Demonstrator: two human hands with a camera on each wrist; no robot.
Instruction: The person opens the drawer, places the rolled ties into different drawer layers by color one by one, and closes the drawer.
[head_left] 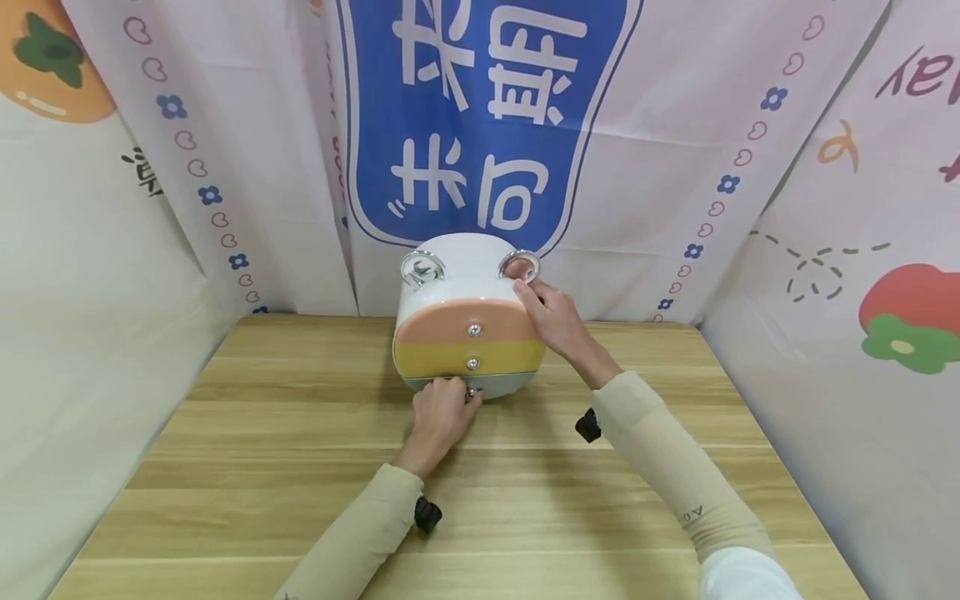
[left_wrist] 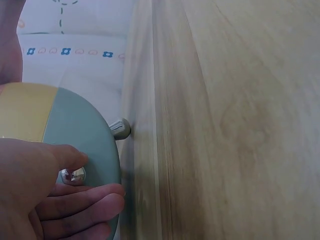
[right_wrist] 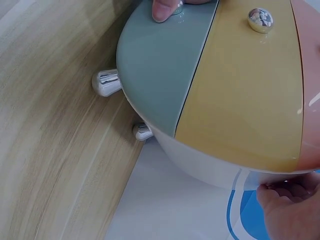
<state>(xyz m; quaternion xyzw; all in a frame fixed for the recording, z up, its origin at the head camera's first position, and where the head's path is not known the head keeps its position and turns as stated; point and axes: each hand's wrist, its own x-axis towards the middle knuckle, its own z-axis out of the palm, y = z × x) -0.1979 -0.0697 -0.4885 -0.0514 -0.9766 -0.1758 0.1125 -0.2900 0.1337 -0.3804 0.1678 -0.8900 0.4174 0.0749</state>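
A small rounded drawer box [head_left: 471, 343] with a white shell stands at the back of the table. Its front is banded in pink, yellow and grey-green, with a silver knob on each band. My left hand [head_left: 442, 412] pinches the lowest knob [left_wrist: 73, 176] between thumb and fingers, on the grey-green drawer [right_wrist: 162, 65]. That drawer appears flush with the front. My right hand [head_left: 558, 321] grips the box's upper right side, thumb on top beside a round silver-rimmed ornament [head_left: 519, 266]; some of its fingers are hidden.
A matching round ornament [head_left: 422, 268] rises from the box's top left. Short silver feet [right_wrist: 107, 82] hold the box above the wooden table [head_left: 300, 467]. A printed cloth [head_left: 262, 108] hangs close behind the box, with more cloth walls at both sides.
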